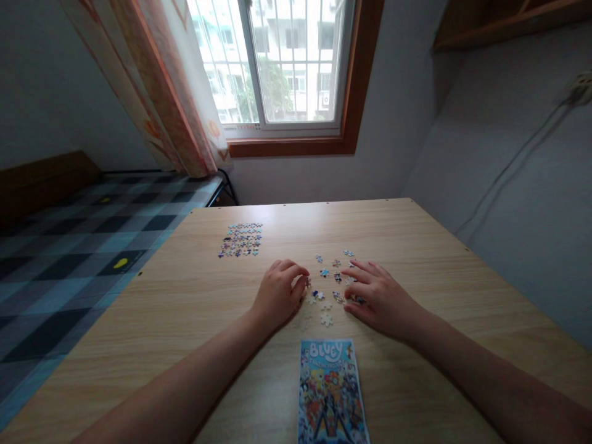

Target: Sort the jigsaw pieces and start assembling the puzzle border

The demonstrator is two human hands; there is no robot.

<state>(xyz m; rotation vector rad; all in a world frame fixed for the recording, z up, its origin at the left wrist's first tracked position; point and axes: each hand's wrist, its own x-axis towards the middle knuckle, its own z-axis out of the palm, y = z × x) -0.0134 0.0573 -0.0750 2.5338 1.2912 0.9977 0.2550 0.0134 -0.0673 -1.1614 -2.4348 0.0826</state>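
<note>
Loose jigsaw puzzle pieces (324, 272) lie scattered on the wooden table between my two hands. My left hand (279, 288) is at the left side of this scatter, thumb and forefinger closed on a small puzzle piece (308, 282). Over the right side of the scatter, my right hand (377, 296) has its fingers spread, with several pieces partly hidden beneath them. A few pieces, such as a pale puzzle piece (326, 320), show their plain backs. Nearer to me lies a colourful picture sheet (330, 394) with "BLUEY" printed at its top.
Farther off on the left of the table (185, 320), several puzzle pieces (243, 239) lie in neat rows. A bed with a checked cover (115, 228) stands to the left. A curtain (152, 86) hangs by the window, and a cable (509, 163) runs down the right wall.
</note>
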